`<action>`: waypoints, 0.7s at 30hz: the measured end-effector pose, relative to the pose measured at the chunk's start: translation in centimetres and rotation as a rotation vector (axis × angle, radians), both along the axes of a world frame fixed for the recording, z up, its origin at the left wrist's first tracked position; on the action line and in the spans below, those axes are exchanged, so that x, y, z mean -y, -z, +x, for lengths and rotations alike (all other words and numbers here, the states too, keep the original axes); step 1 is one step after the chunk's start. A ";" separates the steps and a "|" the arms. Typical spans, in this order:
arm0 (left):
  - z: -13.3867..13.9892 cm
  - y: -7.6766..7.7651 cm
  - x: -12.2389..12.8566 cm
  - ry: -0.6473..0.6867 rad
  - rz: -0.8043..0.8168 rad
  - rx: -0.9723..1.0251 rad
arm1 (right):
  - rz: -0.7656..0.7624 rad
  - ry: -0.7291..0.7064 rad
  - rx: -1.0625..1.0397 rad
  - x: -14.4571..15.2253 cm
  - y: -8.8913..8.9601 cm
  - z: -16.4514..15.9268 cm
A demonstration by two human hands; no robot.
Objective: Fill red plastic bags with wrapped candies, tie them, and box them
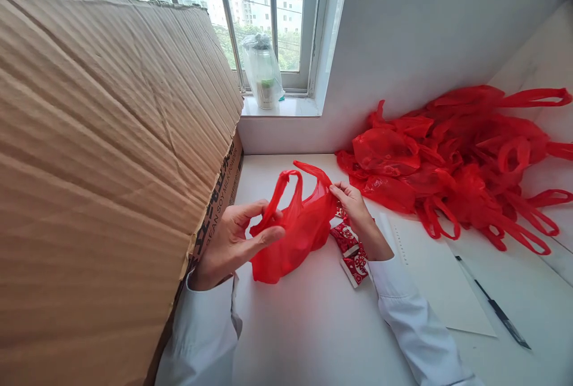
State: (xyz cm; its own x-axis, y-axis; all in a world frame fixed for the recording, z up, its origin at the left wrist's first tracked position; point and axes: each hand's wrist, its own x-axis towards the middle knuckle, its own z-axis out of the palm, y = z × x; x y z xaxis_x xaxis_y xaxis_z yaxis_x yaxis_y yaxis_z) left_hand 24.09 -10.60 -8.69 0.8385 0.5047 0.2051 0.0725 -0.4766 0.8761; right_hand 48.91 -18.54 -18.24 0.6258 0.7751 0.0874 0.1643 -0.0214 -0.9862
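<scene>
A thin red plastic bag [298, 240] with loop handles hangs between my two hands over the white table. My left hand [235, 237] grips its left side near one handle, thumb in front and fingers behind. At the upper right edge, my right hand [351, 201] pinches the bag by the other handle. Just beneath my right wrist lie several small red-and-white printed packets [353, 263], partly covered by that hand and forearm. Whether anything is inside the bag I cannot tell.
A large cardboard box [111, 165] rises along the left. Many red plastic bags [430, 159] are heaped at the right against the wall. A white notepad [439, 272] and a pen [496, 308] lie at the right. On the windowsill stands a plastic-wrapped cup [265, 79].
</scene>
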 end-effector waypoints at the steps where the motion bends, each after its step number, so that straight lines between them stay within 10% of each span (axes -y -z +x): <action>1: -0.2 -0.3 0.2 0.024 0.094 -0.048 | 0.005 0.026 0.012 0.2 -0.2 0.4; 7: -0.4 -1.2 2.9 0.239 0.443 -0.315 | 0.155 0.122 0.253 3.4 -5.2 -0.4; 12: -1.2 -1.6 4.2 0.342 0.411 -0.429 | 0.196 -0.473 0.537 4.8 -7.9 -5.4; 15: -1.9 -1.5 4.2 0.362 0.414 -0.457 | -0.012 -0.687 0.835 3.8 -6.6 -6.9; 21: -2.7 -0.2 4.2 0.128 0.423 -0.596 | -0.695 -0.488 0.793 4.9 -6.6 -5.6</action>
State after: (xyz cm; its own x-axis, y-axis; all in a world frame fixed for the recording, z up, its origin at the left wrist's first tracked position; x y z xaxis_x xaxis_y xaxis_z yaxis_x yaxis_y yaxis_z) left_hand 21.40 -14.81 -8.53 0.9153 0.3746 -0.1478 0.3998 -0.8012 0.4453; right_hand 43.30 -23.43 -11.67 0.2078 0.9536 -0.2178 0.8705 -0.2818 -0.4035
